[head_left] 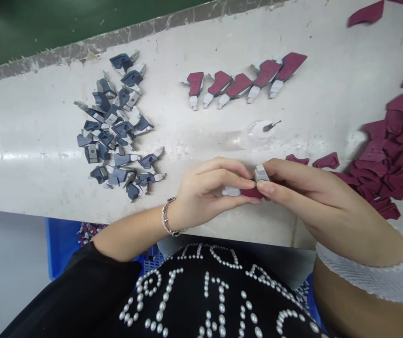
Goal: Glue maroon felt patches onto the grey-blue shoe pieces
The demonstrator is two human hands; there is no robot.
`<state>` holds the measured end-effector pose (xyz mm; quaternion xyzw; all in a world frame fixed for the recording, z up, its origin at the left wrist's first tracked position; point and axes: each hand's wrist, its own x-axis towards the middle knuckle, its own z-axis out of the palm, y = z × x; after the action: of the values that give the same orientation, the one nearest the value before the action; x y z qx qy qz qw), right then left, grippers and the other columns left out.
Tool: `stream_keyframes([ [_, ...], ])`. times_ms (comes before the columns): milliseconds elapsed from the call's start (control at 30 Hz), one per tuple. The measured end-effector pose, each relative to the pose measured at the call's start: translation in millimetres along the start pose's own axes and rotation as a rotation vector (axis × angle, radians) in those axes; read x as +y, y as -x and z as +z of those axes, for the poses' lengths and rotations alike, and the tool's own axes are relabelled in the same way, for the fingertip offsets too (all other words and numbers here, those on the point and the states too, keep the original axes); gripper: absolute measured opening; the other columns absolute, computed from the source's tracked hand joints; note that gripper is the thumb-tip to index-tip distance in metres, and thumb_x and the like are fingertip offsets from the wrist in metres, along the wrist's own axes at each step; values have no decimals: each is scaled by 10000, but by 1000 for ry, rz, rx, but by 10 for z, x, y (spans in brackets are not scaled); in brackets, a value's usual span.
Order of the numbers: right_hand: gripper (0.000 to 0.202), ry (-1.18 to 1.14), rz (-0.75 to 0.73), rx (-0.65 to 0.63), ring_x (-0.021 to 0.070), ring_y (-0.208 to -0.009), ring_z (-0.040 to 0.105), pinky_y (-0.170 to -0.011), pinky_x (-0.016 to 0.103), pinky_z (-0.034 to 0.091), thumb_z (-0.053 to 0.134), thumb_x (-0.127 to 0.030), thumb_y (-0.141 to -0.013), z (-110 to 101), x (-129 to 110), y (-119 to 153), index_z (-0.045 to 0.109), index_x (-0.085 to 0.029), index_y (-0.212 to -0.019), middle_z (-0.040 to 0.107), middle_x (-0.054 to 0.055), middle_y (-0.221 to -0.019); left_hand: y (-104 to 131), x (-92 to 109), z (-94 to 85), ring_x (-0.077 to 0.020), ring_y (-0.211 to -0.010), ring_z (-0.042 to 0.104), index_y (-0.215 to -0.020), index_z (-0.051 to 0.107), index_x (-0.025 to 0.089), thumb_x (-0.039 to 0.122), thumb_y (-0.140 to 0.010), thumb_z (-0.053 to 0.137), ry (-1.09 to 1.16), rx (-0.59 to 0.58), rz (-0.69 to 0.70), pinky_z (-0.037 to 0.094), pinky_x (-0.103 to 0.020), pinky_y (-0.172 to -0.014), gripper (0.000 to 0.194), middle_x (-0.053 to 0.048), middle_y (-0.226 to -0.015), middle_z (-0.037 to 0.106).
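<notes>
Between my two hands, close to the table's front edge, is a small grey plastic part with a maroon cover (251,192). My left hand (211,190) pinches it from the left with thumb and fingertips. On the other side my right hand (292,185) grips the same part, thumb and forefinger beside its light grey end. The fingers hide much of it. Just beyond my hands stands a translucent bottle (257,134) with a thin dark nozzle tip. Two loose maroon covers (326,161) lie right behind my right hand.
Blue-grey parts (113,131) are heaped on the white table (180,136) at left. Several maroon-covered parts (239,84) form a row at the back. A pile of maroon covers (391,150) lies at right. A blue bin (58,249) stands below the front edge.
</notes>
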<state>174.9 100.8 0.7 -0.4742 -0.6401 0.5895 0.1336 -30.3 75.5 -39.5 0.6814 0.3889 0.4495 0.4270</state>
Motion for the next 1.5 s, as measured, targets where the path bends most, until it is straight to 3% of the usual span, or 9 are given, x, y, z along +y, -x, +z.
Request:
stream_keyframes([
  [167, 266, 272, -136, 8, 169, -645, 547, -559, 314, 397, 458, -475, -1015, -65, 11, 38, 566, -249, -924, 597, 0, -778, -14, 8, -58, -169, -1032, 727, -1153, 625, 218, 257, -866, 732, 99, -159, -227, 635, -292, -901, 309, -47, -1126, 733],
  [300, 270, 443, -253, -6, 209, -749, 582, -626, 335, 411, 453, -488, -1023, -95, 40, 81, 584, -253, -1043, 621, 29, -862, -36, 21, -125, -138, -835, 748, -1103, 634, 190, 310, -912, 672, -122, -300, -197, 622, -233, -765, 229, -40, -1000, 769],
  [500, 451, 583, -333, -99, 201, -624, 518, -551, 332, 356, 397, -536, -1024, -140, 51, 61, 500, -219, -720, 531, 31, -698, -1, 41, -92, -120, -755, 704, -971, 609, 168, 263, -906, 656, 63, -335, -273, 573, -202, -636, 125, -36, -867, 727],
  [633, 462, 619, -353, -185, 207, -645, 542, -562, 335, 395, 342, -505, -1044, -183, 49, 28, 583, -209, -784, 566, 36, -729, 30, 37, -44, -77, -611, 586, -866, 591, 163, 251, -874, 684, 58, -298, -250, 473, -181, -535, 128, 0, -754, 650],
  [767, 434, 616, -372, -219, 215, -676, 590, -577, 343, 438, 368, -488, -1041, -215, 59, 14, 647, -206, -867, 616, 42, -771, 10, 32, -64, -75, -608, 539, -900, 586, 166, 279, -901, 650, -39, -423, -228, 423, -190, -549, 130, 21, -721, 602],
  [1033, 381, 627, -451, -228, 191, -597, 530, -517, 331, 407, 430, -433, -1035, -219, 64, 35, 526, -223, -732, 551, 19, -685, 32, 35, -66, -59, -531, 370, -772, 489, 186, 266, -892, 651, 80, -404, -192, 327, -202, -511, 218, 78, -603, 406],
  [1200, 405, 658, -457, -220, 229, -677, 596, -578, 386, 471, 397, -464, -1035, -184, 97, 48, 616, -205, -814, 611, 46, -765, 39, 38, -45, -73, -570, 469, -853, 529, 180, 344, -894, 655, -116, -473, -229, 369, -207, -546, 211, 59, -645, 507],
  [1367, 413, 638, -449, -284, 241, -735, 651, -615, 393, 515, 376, -456, -1047, -85, 39, 26, 619, -205, -826, 639, 47, -790, 72, 151, -28, -86, -527, 458, -717, 477, 186, 333, -881, 640, -198, -535, -231, 338, -226, -506, 274, 55, -567, 482],
  [1500, 459, 671, -481, -238, 239, -701, 654, -585, 387, 522, 337, -492, -1047, -111, -25, 49, 596, -218, -784, 638, 43, -760, 20, 297, -282, -102, -623, 604, -807, 612, 168, 361, -875, 666, -126, -506, -311, 438, -211, -564, 212, 5, -702, 661],
])
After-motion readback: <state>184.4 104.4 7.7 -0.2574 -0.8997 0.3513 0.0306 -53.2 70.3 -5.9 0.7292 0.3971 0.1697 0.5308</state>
